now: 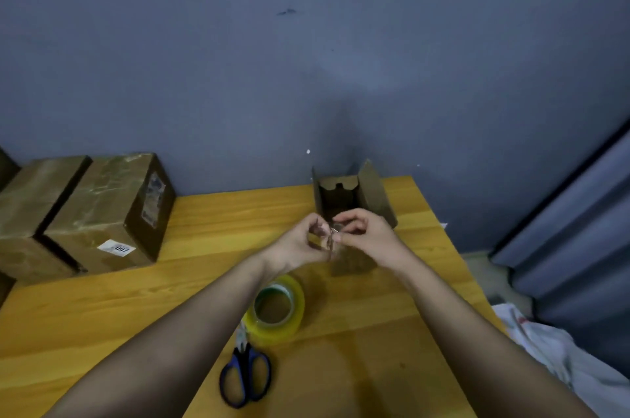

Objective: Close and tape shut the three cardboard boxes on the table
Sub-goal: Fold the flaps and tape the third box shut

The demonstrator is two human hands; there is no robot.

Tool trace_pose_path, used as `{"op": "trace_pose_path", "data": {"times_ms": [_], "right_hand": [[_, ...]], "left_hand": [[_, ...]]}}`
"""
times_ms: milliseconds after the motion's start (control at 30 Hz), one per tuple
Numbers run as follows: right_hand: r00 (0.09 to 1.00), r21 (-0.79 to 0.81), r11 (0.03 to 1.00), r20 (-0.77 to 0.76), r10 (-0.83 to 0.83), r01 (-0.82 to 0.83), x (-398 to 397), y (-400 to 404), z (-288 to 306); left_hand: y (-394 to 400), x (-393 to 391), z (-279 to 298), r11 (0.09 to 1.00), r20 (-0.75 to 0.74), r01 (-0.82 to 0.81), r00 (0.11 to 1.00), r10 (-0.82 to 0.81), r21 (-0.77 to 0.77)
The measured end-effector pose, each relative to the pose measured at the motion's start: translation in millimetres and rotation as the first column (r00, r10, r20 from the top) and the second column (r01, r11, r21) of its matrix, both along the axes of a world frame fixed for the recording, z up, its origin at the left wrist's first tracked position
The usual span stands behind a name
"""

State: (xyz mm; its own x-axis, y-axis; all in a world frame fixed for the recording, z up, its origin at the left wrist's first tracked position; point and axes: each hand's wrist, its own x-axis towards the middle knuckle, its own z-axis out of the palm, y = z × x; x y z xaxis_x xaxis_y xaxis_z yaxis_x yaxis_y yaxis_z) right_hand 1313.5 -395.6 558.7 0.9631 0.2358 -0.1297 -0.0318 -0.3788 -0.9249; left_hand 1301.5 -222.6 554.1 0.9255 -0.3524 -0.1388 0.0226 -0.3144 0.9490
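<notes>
A small open cardboard box point(370, 194) stands at the far middle of the wooden table point(102, 308), its flaps up. Just in front of it my left hand point(300, 243) and my right hand point(366, 233) meet, both pinching a small strip of clear tape point(330, 240) between the fingertips. Two larger boxes, one point(102, 213) wrapped in shiny tape with a white label and another point(30, 206) beside it, sit closed at the far left. A roll of clear yellowish tape point(278, 308) lies under my left forearm.
Blue-handled scissors point(245, 373) lie shut near the front edge, just in front of the roll. A grey wall rises behind the table. White cloth point(559, 356) lies off the right edge of the table, beside a grey panel.
</notes>
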Motion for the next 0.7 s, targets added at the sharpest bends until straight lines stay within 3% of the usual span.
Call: {"op": "trace_pose_path", "data": {"times_ms": [167,333,467,533,600,633,700], "right_hand": [[0.986,-0.133,0.991,0.166,-0.007,0.030,16,-31,11],[0.977,-0.045,0.999,0.214,-0.013,0.023,28,-62,10],[0.972,-0.002,1.000,0.235,0.015,-0.015,34,-70,3],[0.964,0.063,0.998,0.262,-0.033,0.017,39,-71,4],[0.966,0.047,0.998,0.257,0.021,-0.034,43,-73,5],[0.966,0.011,0.997,0.249,0.075,-0.080,45,-73,5],[0.961,-0.059,0.990,0.238,0.141,-0.130,46,-74,2]], "left_hand": [[-42,17,2,0.997,-0.017,-0.062,0.998,0.063,0.048],[-65,32,1,0.975,-0.126,-0.222,0.967,0.221,0.004],[-72,34,-4,0.972,-0.029,-0.137,0.989,0.145,0.192],[-72,31,-6,0.958,0.015,-0.160,0.987,0.162,0.238],[-68,28,-9,0.940,0.139,-0.231,0.970,0.201,0.249],[-66,27,-10,0.912,0.241,-0.290,0.945,0.223,0.290],[-62,26,-12,0.769,0.452,-0.425,0.869,0.200,0.477]]}}
